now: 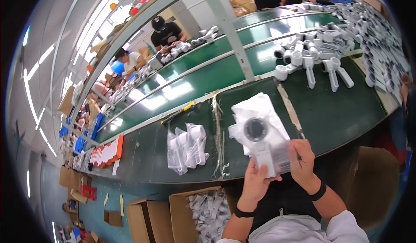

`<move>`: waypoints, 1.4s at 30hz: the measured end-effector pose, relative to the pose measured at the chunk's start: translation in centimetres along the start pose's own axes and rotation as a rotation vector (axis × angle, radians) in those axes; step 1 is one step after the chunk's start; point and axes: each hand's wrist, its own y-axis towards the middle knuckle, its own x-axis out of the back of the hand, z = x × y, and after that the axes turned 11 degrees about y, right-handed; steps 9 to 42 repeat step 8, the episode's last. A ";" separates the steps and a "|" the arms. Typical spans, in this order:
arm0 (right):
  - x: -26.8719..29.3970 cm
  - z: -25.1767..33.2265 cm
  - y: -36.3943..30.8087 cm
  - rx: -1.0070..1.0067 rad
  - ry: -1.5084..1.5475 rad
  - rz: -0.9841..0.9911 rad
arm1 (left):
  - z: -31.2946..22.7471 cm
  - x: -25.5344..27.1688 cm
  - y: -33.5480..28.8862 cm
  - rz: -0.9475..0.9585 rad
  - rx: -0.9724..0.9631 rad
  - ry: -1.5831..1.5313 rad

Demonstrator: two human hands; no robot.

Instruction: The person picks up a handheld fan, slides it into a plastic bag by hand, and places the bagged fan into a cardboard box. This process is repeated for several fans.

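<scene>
A white handheld device with a round, dark-faced head (pixel 262 154) is over the near edge of the green-topped bench. My left hand (pixel 256 180) is closed around its lower handle, thumb on top. At the right, my right hand (pixel 302 160) pinches a clear plastic bag (pixel 282 157) beside the handle. How far the bag covers the device is hard to make out. Behind the device, a pile of thin white bags or sheets (pixel 262 104) lies on the bench. Several bagged white devices (pixel 187 147) rest to the left.
Loose white devices (pixel 310 48) are heaped at the far right. A yellow-handled tool (pixel 178 112) lies near the rail, left of an upright post (pixel 229 35). Orange-edged white boxes (pixel 107 152) stand farther left. Below, a carton (pixel 182 212) holds bagged pieces. Co-workers sit across the benches.
</scene>
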 end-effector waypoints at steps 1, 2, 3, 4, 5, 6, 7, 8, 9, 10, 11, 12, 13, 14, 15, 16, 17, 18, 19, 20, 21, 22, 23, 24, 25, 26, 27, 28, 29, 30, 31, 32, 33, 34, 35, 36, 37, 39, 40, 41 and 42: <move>-0.2 -0.2 -0.3 -0.068 0.124 0.079 | -0.7 0.7 -0.6 -0.065 -0.077 0.016; -0.4 0.2 -0.4 -0.065 0.133 0.090 | -1.3 1.4 -1.3 -0.122 -0.148 0.031; -0.7 0.5 -0.3 -0.030 0.148 0.242 | -2.1 2.6 -2.1 -0.180 -0.177 0.022; -1.0 0.7 -0.4 0.007 0.162 0.392 | -2.9 3.7 -2.9 -0.235 -0.250 0.070; -1.2 0.2 -0.9 -0.050 0.219 0.419 | -3.9 4.9 -3.6 -0.322 -0.335 0.165; -1.2 -0.2 -0.9 -0.048 0.228 0.424 | -5.1 6.1 -4.4 -0.493 -0.417 0.295; -0.9 -0.8 -0.9 -0.178 0.196 0.451 | -6.7 7.5 -5.5 -0.654 -0.466 0.409; -0.5 -1.6 -1.0 -0.306 0.167 0.481 | -8.4 9.3 -6.8 -0.815 -0.511 0.508; -0.5 -1.6 -1.0 -0.306 0.167 0.481 | -8.4 9.3 -6.8 -0.815 -0.511 0.508; -0.5 -1.6 -1.0 -0.306 0.167 0.481 | -8.4 9.3 -6.8 -0.815 -0.511 0.508; -0.5 -1.6 -1.0 -0.306 0.167 0.481 | -8.4 9.3 -6.8 -0.815 -0.511 0.508; -0.5 -1.6 -1.0 -0.306 0.167 0.481 | -8.4 9.3 -6.8 -0.815 -0.511 0.508; -0.5 -1.6 -1.0 -0.306 0.167 0.481 | -8.4 9.3 -6.8 -0.815 -0.511 0.508; -0.5 -1.6 -1.0 -0.306 0.167 0.481 | -8.4 9.3 -6.8 -0.815 -0.511 0.508; -0.5 -1.6 -1.0 -0.306 0.167 0.481 | -8.4 9.3 -6.8 -0.815 -0.511 0.508; -0.5 -1.6 -1.0 -0.306 0.167 0.481 | -8.4 9.3 -6.8 -0.815 -0.511 0.508; -0.5 -1.6 -1.0 -0.306 0.167 0.481 | -8.4 9.3 -6.8 -0.815 -0.511 0.508; -0.5 -1.6 -1.0 -0.306 0.167 0.481 | -8.4 9.3 -6.8 -0.815 -0.511 0.508; -0.5 -1.6 -1.0 -0.306 0.167 0.481 | -8.4 9.3 -6.8 -0.815 -0.511 0.508; -0.5 -1.6 -1.0 -0.306 0.167 0.481 | -8.4 9.3 -6.8 -0.815 -0.511 0.508; -0.5 -1.6 -1.0 -0.306 0.167 0.481 | -8.4 9.3 -6.8 -0.815 -0.511 0.508; -0.5 -1.6 -1.0 -0.306 0.167 0.481 | -8.4 9.3 -6.8 -0.815 -0.511 0.508; -0.5 -1.6 -1.0 -0.306 0.167 0.481 | -8.4 9.3 -6.8 -0.815 -0.511 0.508; -0.5 -1.6 -1.0 -0.306 0.167 0.481 | -8.4 9.3 -6.8 -0.815 -0.511 0.508; -0.5 -1.6 -1.0 -0.306 0.167 0.481 | -8.4 9.3 -6.8 -0.815 -0.511 0.508; -0.5 -1.6 -1.0 -0.306 0.167 0.481 | -8.4 9.3 -6.8 -0.815 -0.511 0.508; -0.5 -1.6 -1.0 -0.306 0.167 0.481 | -8.4 9.3 -6.8 -0.815 -0.511 0.508; -0.5 -1.6 -1.0 -0.306 0.167 0.481 | -8.4 9.3 -6.8 -0.815 -0.511 0.508; -0.5 -1.6 -1.0 -0.306 0.167 0.481 | -8.4 9.3 -6.8 -0.815 -0.511 0.508; -0.5 -1.6 -1.0 -0.306 0.167 0.481 | -8.4 9.3 -6.8 -0.815 -0.511 0.508; -0.5 -1.6 -1.0 -0.306 0.167 0.481 | -8.4 9.3 -6.8 -0.815 -0.511 0.508; -0.5 -1.6 -1.0 -0.306 0.167 0.481 | -8.4 9.3 -6.8 -0.815 -0.511 0.508; -0.5 -1.6 -1.0 -0.306 0.167 0.481 | -8.4 9.3 -6.8 -0.815 -0.511 0.508; -0.5 -1.6 -1.0 -0.306 0.167 0.481 | -8.4 9.3 -6.8 -0.815 -0.511 0.508; -0.5 -1.6 -1.0 -0.306 0.167 0.481 | -8.4 9.3 -6.8 -0.815 -0.511 0.508; -0.5 -1.6 -1.0 -0.306 0.167 0.481 | -8.4 9.3 -6.8 -0.815 -0.511 0.508; -0.5 -1.6 -1.0 -0.306 0.167 0.481 | -8.4 9.3 -6.8 -0.815 -0.511 0.508; -0.5 -1.6 -1.0 -0.306 0.167 0.481 | -8.4 9.3 -6.8 -0.815 -0.511 0.508; -0.5 -1.6 -1.0 -0.306 0.167 0.481 | -8.4 9.3 -6.8 -0.815 -0.511 0.508; -0.5 -1.6 -1.0 -0.306 0.167 0.481 | -8.4 9.3 -6.8 -0.815 -0.511 0.508; -0.5 -1.6 -1.0 -0.306 0.167 0.481 | -8.4 9.3 -6.8 -0.815 -0.511 0.508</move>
